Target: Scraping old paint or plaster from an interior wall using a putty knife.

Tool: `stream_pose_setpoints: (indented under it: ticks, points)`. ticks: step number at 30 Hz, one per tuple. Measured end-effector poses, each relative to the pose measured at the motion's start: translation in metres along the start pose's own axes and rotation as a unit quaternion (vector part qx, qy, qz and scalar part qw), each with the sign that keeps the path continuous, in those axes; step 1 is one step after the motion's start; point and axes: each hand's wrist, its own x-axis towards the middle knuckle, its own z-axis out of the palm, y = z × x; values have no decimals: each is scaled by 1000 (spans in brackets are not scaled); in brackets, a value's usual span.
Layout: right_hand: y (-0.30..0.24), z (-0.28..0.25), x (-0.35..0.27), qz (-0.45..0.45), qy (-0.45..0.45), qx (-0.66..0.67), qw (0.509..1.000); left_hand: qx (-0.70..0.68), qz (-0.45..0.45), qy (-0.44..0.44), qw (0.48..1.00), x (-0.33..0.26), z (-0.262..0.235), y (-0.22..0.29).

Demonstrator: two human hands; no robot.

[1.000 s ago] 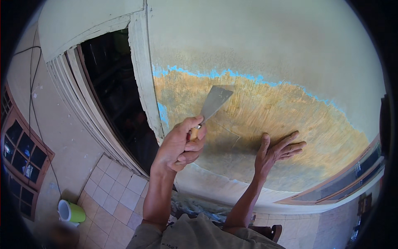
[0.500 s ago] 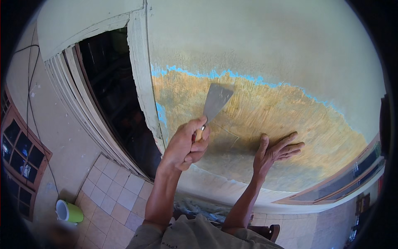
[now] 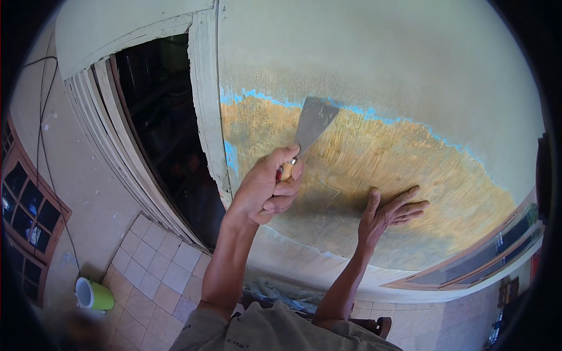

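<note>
My left hand [image 3: 261, 187] is wrapped round the wooden handle of a paint scraper [image 3: 317, 121], thumb lying along its neck. The wide metal blade points up the wall, its edge at the jagged blue paint line [image 3: 374, 113]. Below that line spreads a bare yellow-brown patch [image 3: 380, 149], streaked with scrape marks; pale green-grey paint [image 3: 374, 52] covers the wall above. To the right, my right hand [image 3: 383, 219] rests on the bare patch with its fingers spread and nothing in it.
A cracked white door frame [image 3: 206, 99] borders a dark doorway at the left. On the tiled floor [image 3: 153, 263] stands a green bucket [image 3: 100, 295], lower left. A dark cable [image 3: 40, 134] hangs down the left wall. At the lower right runs a wood-framed window [image 3: 468, 266].
My left hand has pushed the scraper upward and slightly right, bringing the blade from below the blue line up to it. My right hand has stayed in place.
</note>
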Motion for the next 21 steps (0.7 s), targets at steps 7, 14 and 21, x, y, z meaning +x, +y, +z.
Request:
stream_pose_setpoints:
  ticks: [7,14,21]
  points:
    - [-1,-1,-1,0,-7,-7,1000,64,-54,72,994,-10,3,-4]
    - [1,2,-1,-15,5,1,1000,65,-30,85,994,-4,1,-14]
    - [-1,6,-1,-17,8,-2,1000,70,22,39,997,7,7,22]
